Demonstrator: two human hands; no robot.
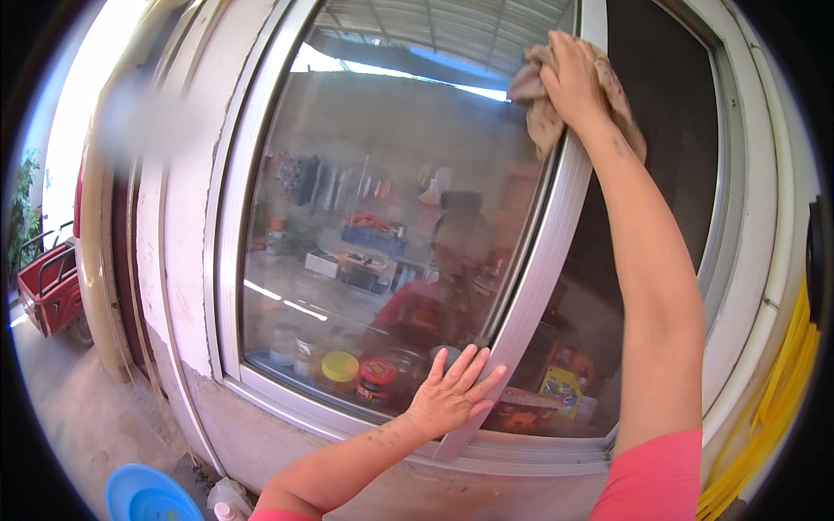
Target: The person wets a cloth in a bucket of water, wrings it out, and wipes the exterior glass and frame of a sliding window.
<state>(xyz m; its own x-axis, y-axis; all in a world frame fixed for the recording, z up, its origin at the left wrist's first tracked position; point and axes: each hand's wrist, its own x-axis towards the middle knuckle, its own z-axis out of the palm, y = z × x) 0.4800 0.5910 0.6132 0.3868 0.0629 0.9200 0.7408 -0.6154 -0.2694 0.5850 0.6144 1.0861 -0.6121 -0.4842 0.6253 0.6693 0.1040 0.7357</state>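
Observation:
My right hand [576, 84] is raised to the top of the sliding window and grips a crumpled brown cloth [544, 124]. The cloth lies against the window's upright metal frame [554, 260] and the edge of the glass pane [391, 150]. Lower down, my left hand [456, 391] is spread flat, with its fingers apart, over the bottom corner of the pane and the frame. It holds nothing. The glass mirrors a yard with hanging clothes and a person in a red top.
Behind the glass stand jars, one with a yellow lid [340, 366] and one with a red lid [378, 371]. A blue plastic basin [153, 495] is at the lower left, near a bottle [228, 511]. Yellow hose-like strands [775, 391] hang at right; a red cargo vehicle [52, 286] stands far left.

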